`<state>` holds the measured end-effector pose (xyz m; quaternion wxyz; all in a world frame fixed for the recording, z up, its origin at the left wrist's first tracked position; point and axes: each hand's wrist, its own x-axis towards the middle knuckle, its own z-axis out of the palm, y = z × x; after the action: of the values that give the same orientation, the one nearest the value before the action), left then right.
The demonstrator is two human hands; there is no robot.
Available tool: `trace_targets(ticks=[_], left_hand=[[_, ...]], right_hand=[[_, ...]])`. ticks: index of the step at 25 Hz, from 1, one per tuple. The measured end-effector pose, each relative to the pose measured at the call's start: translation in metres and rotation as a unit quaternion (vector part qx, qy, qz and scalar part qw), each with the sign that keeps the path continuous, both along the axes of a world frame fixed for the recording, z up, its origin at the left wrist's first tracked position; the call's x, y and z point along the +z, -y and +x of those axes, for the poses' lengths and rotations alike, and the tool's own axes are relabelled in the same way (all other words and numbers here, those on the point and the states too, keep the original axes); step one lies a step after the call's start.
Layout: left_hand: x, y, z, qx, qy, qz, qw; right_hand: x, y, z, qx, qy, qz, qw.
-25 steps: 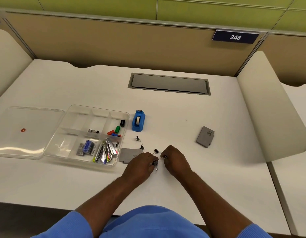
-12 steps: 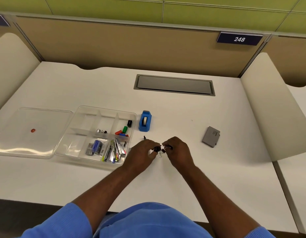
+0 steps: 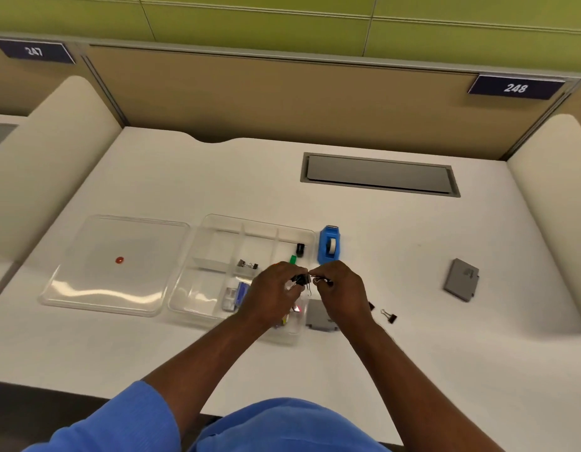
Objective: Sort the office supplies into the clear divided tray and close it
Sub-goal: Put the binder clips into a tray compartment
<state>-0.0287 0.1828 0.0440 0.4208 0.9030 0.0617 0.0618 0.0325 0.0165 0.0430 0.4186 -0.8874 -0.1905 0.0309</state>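
Quick update. A second ago: both down low on the desk by the near grey box, picking at clips. Now: lifted and carried toward the far left, hovering over the right edge of the clear divided tray.

Left hand curled, pinching a small bunch of black binder clips. Right hand curled too, nipping the wire handles of that same bunch at the fingertips. Can't tell the number in the bunch, too tangled and blurry.

Reads as pickup done, drop not yet done. Probably headed for the middle compartment, next to the stored clips already in there.

Head count:
- Trays: one, open, left of centre on the desk, with one lid lying flat just left of it and one red dot on that lid.
- Tape dispensers: one, blue, just beside the tray's far right corner, not in it.
- Grey boxes: two. The near one just beside the tray's near right corner, partly hidden by the right wrist; the far grey box well apart on the right.
- Loose clips on the desk: two, just right of the right wrist.
- In the tray: a couple of clips, one black piece, one green piece, one blue box, plus coloured bits mostly hidden under the left hand.

Plenty left outside, lid not on.
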Motion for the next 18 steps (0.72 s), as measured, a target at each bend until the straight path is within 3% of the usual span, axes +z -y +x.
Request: trace_targets(ticks=[9,14,18], left_hand=[[-0.008,-0.133,0.007,0.03,0.005,0.001,1.0],[-0.012,-0.158,0.019,0.009,-0.006,-0.007,1.0],[-0.015,-0.163,0.021,-0.017,-0.003,-0.012,1.0]], right_hand=[[-0.001,-0.123,0.005,0.022,-0.036,-0.01,0.999],[-0.007,-0.157,0.014,0.023,-0.045,-0.047,0.998],[-0.012,-0.154,0.009,0.032,0.004,-0.072,0.997]])
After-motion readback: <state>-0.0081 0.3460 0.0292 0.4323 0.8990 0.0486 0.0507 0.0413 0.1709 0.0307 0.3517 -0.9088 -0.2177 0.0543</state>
